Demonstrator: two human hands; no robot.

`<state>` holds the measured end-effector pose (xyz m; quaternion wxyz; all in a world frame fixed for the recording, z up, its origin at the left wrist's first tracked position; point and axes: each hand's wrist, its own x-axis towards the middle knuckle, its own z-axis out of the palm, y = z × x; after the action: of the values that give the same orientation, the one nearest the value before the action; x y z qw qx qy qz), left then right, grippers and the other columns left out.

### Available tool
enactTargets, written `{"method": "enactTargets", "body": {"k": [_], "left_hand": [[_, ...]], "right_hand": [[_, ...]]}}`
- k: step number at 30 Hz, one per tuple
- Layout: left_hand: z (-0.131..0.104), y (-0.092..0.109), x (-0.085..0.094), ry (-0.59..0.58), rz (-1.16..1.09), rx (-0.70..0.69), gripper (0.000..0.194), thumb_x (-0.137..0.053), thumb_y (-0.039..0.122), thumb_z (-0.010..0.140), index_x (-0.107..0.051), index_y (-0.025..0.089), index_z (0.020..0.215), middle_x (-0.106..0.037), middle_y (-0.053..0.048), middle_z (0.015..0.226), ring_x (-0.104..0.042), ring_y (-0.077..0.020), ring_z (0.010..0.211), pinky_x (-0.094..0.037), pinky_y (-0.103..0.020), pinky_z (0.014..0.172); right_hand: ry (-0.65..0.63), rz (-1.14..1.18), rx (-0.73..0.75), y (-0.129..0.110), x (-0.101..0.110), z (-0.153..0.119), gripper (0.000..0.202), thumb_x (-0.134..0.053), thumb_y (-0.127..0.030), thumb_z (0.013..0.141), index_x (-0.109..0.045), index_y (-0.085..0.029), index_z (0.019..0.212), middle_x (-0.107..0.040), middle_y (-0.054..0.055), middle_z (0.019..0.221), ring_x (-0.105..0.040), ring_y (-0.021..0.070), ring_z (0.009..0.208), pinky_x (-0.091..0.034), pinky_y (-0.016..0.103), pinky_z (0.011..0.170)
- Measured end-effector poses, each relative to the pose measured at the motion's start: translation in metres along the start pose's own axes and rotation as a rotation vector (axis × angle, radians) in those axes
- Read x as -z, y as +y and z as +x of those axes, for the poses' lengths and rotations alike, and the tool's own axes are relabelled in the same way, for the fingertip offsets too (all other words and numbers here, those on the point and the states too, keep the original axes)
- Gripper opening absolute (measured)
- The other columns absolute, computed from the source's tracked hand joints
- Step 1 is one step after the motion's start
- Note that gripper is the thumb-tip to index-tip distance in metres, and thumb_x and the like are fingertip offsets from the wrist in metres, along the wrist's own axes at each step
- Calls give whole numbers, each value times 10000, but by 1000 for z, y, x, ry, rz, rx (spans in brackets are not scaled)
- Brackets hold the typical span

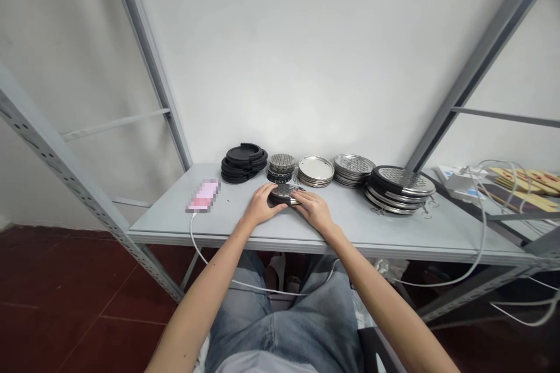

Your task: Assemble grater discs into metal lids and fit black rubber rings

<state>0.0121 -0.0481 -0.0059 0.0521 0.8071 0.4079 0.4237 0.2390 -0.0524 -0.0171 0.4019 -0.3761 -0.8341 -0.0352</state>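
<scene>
While the left hand, reaching from lower left, wraps around the left edge of a round perforated disc just below the frame's centre, the right hand grips its other edge, fingers over the top. Dark red floor fills the lower left, a grey shelf spans the middle, and a metal post slants upper right.

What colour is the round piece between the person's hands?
The round piece is black and silvery, seen best in the head view.
</scene>
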Motion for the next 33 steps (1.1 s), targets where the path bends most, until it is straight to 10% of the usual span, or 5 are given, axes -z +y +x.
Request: {"method": "enactTargets", "body": {"k": [14, 28, 33], "left_hand": [[1, -11, -1, 150, -162, 138, 397, -352, 396, 994, -524, 160, 1262, -586, -143, 1277, -544, -245, 1227, -424, -414, 1062], [1, -21, -8, 110, -176, 249, 557, -229, 510, 1014, -657, 159, 1072, -691, -121, 1098, -639, -236, 1076, -490, -391, 982], [0, -25, -10, 93, -190, 289, 585, -233, 532, 1004, -670, 144, 1035, -707, -131, 1069, -661, -247, 1045, -510, -402, 953]], "right_hand": [[212, 21, -76, -1, 27, -24, 329, -500, -329, 929, -669, -247, 1199, -706, 92, 1171, -656, 270, 1099, -521, 458, 968], [450, -701, -100, 95, 202, -33, 329, -521, -392, 921, -701, -181, 1097, -739, 146, 1060, -671, 230, 1065, -470, 311, 894], [376, -851, -148, 135, 222, -46, 254, -593, -340, 890, -725, -197, 1052, -746, 129, 1058, -684, 241, 1004, -425, 324, 799]]}}
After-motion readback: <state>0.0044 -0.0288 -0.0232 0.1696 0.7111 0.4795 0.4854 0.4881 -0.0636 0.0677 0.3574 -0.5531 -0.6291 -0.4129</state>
